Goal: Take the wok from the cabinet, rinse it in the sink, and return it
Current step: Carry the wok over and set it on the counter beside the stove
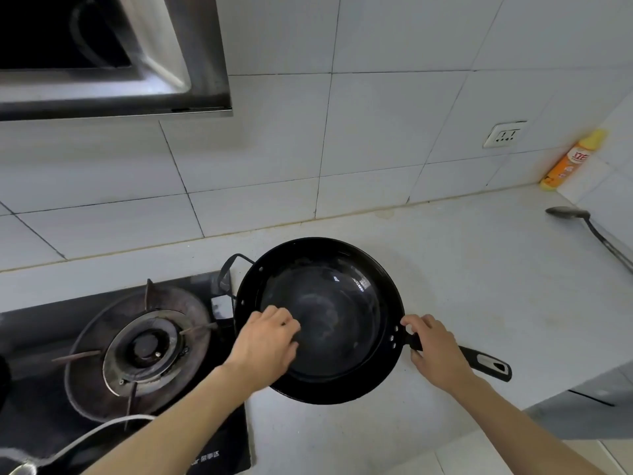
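The black wok (329,317) sat on the white tabletop (479,269) just right of the gas burner (144,347), between the two hands. Its long axis ran left to right, the handle pointing right and slightly toward the near edge, a small loop handle at the far left. The left hand (265,344) reached over the near-left rim, fingers curled against the inside wall. The right hand (435,351) gripped the handle beside the rim.

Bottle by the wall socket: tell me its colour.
The bottle is orange with a yellow cap and base, seen in the head view, far right.
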Demonstrator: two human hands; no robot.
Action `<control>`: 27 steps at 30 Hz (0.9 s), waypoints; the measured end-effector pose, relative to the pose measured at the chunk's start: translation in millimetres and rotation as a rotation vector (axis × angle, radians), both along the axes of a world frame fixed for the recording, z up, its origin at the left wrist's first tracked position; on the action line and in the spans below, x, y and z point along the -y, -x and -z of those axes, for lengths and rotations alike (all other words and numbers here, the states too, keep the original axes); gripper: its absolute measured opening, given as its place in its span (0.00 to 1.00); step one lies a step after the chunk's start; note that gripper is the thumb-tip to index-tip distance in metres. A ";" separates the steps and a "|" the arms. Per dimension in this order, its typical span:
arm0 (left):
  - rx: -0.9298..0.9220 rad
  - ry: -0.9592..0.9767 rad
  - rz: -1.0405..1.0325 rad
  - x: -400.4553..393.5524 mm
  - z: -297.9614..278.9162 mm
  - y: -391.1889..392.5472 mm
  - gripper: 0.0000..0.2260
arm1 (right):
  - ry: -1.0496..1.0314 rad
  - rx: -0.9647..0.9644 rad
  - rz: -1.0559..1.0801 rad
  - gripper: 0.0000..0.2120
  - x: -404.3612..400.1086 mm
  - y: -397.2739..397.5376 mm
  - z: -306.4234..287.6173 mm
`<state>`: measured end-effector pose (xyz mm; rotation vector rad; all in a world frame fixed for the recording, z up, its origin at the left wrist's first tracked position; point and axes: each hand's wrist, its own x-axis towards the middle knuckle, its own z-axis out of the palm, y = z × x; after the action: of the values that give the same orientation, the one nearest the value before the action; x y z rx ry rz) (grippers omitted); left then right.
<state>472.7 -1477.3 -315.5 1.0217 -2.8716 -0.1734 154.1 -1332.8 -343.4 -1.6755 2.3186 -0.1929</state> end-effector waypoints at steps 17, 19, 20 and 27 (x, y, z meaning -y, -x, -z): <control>0.110 -0.097 0.165 -36.0 2.8 -3.0 0.14 | 0.053 0.359 0.303 0.26 -58.3 -120.3 -4.0; 0.116 -0.075 0.181 -33.5 6.2 -6.9 0.13 | 0.058 0.358 0.322 0.27 -59.7 -128.7 -4.2; 0.111 -0.070 0.191 -32.8 7.9 -8.8 0.12 | 0.062 0.349 0.323 0.28 -59.3 -131.2 -4.3; 0.138 0.049 0.197 -28.9 24.9 -18.6 0.09 | 0.112 0.307 0.307 0.18 -57.7 -148.3 -7.3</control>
<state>491.3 -1448.4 -340.4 0.7702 -3.0829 -0.0459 302.4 -1275.1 -336.1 -1.2209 2.3447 -0.6066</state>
